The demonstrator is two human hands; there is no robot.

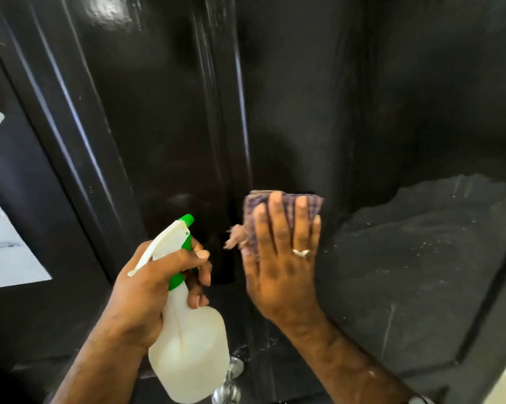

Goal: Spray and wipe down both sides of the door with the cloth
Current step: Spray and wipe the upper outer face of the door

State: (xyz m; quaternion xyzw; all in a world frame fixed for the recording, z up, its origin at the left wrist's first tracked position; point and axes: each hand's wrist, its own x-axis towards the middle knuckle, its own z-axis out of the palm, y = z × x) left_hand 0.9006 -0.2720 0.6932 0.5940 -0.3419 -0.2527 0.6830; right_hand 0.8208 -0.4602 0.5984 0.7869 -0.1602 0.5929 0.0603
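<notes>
Black glossy door (164, 118) ahead. Left hand (158, 284) curled round white spray bottle (187, 339); right hand (283, 269) beside it, fingers flat, pressing purple cloth (283, 201) against door.

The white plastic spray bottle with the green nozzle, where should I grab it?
Grab the white plastic spray bottle by its thin neck under the green collar, coming from behind. The left hand holds it there now, fingers by the trigger, nozzle toward the black door.
</notes>
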